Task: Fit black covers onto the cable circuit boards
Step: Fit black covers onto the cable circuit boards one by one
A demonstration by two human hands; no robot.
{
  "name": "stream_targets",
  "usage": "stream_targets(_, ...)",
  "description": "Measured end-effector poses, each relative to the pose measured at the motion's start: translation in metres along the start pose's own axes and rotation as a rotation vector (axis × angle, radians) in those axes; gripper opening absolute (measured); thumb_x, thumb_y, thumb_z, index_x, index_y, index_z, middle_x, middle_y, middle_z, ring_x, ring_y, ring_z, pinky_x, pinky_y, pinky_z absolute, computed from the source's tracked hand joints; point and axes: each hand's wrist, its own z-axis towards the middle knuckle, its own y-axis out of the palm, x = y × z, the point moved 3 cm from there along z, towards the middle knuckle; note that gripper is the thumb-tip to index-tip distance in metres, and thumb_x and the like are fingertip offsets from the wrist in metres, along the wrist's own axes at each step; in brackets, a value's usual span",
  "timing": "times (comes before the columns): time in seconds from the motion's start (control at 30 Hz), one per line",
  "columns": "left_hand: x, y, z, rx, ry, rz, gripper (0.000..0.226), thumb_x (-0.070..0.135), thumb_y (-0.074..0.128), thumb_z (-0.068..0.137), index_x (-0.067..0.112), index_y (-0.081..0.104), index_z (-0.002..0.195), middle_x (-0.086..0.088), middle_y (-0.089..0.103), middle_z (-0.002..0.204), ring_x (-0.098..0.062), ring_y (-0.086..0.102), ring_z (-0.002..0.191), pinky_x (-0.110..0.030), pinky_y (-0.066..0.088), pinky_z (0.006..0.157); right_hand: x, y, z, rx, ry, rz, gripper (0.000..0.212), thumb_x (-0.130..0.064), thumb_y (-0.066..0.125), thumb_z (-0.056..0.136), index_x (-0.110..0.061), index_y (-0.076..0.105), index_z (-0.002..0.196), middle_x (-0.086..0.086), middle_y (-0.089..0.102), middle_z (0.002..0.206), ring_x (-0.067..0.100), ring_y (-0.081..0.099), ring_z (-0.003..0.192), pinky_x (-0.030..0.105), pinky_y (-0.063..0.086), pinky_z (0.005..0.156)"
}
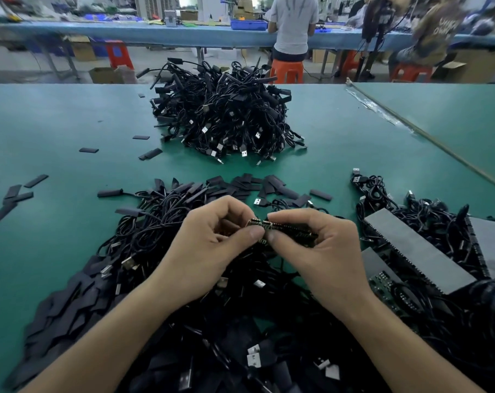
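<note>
Nearest: cable heap (240, 321) under my wrists. Above it, left hand (212, 239) and right hand (323, 248) pinch one circuit board (270, 225), long axis left-right, one hand per end. Loose black covers (252, 182) lie just beyond on the table (70, 123).

Bare circuit board (272, 226) — level, uncovered

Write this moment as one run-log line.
left hand: pinches circuit board | right hand: pinches same board | board: components showing | below: cable pile

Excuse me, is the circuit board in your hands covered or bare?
Bare: circuit board shows exposed components between left hand and right hand.
</note>
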Motion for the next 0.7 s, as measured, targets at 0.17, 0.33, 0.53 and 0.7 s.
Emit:
stream_targets(0.17,-0.010,-0.002,-0.001,-0.017,-0.021,-0.130,0.014,0.040,0.078,0.069,0.032,0.069,0.075,0.006,0.064,0.070,-0.013,0.056,0.065,-0.033,0.049,0.064,0.001,-0.003,0.006,-0.151,0.072,0.083,0.010,-0.016,0.084,0.078,-0.021,0.079,0.084,-0.006,0.076,0.080,0.010,0.072,0.076,0.025,0.055,0.072)
stream_targets(0.33,-0.013,-0.002,-0.002,-0.083,-0.031,-0.157,0.017,0.033,0.085,0.073,0.026,0.070,0.075,0.007,0.064,0.070,-0.009,0.055,0.065,-0.018,0.046,0.062,0.005,0.000,0.007,-0.343,0.123,0.115,0.006,-0.017,0.074,0.087,-0.021,0.075,0.083,-0.005,0.070,0.077,0.008,0.062,0.073,0.022,0.049,0.072)
stream_targets(0.53,-0.016,-0.004,-0.003,-0.106,-0.027,-0.186,0.015,0.032,0.081,0.074,0.020,0.073,0.075,0.003,0.063,0.068,-0.010,0.053,0.063,-0.017,0.044,0.059,0.006,0.002,0.010,-0.439,0.168,0.157,0.007,-0.021,0.072,0.088,-0.021,0.074,0.081,0.001,0.067,0.074,0.009,0.059,0.072,0.022,0.047,0.070)
stream_targets(0.7,-0.022,-0.004,-0.003,-0.140,-0.113,-0.288,0.013,0.032,0.080,0.072,0.021,0.074,0.074,-0.001,0.060,0.067,-0.020,0.051,0.062,-0.024,0.046,0.054,0.007,0.005,0.010,-0.483,0.250,0.253,0.009,-0.029,0.072,0.085,-0.023,0.075,0.080,-0.002,0.067,0.074,0.009,0.059,0.071,0.022,0.048,0.068)
